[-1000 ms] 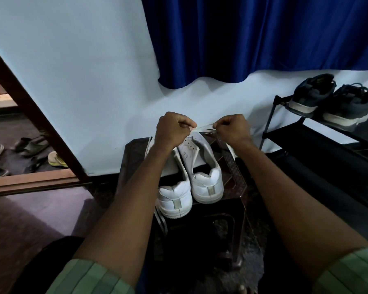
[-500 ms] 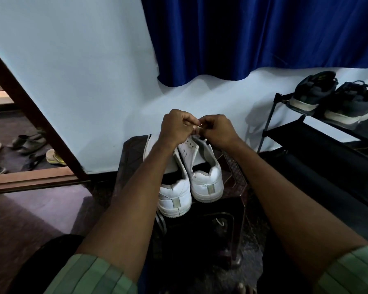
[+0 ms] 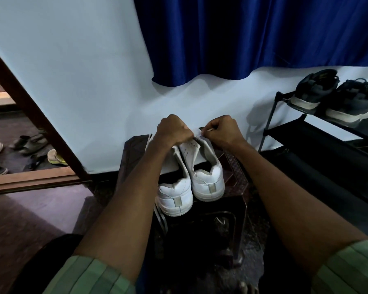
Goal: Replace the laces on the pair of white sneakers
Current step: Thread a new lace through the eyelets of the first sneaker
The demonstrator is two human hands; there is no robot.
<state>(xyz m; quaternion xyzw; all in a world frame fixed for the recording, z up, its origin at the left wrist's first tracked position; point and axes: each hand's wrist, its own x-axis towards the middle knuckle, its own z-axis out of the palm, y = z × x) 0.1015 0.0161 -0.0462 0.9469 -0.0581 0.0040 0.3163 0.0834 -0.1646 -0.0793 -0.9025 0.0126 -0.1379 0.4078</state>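
Observation:
Two white sneakers stand side by side, heels toward me, on a dark stool [image 3: 236, 177]. The left sneaker [image 3: 175, 198] sits nearer me, the right sneaker [image 3: 208, 181] a little farther. My left hand [image 3: 172, 130] and my right hand [image 3: 223, 129] are both fisted above the right sneaker's tongue, pinching a white lace [image 3: 198, 132] stretched between them. The sneaker's eyelets are hidden under my hands. A loose white lace [image 3: 158, 215] hangs off the stool's front edge beside the left sneaker.
A black shoe rack [image 3: 319, 134] with two dark shoes [image 3: 336, 96] stands at the right. A blue curtain [image 3: 253, 35] hangs on the white wall. At the left a doorway with a brown frame [image 3: 30, 109] shows several sandals [image 3: 30, 143] on the floor.
My hands came together over the right sneaker half a second ago and have now drawn slightly apart again, with the lace taut between them.

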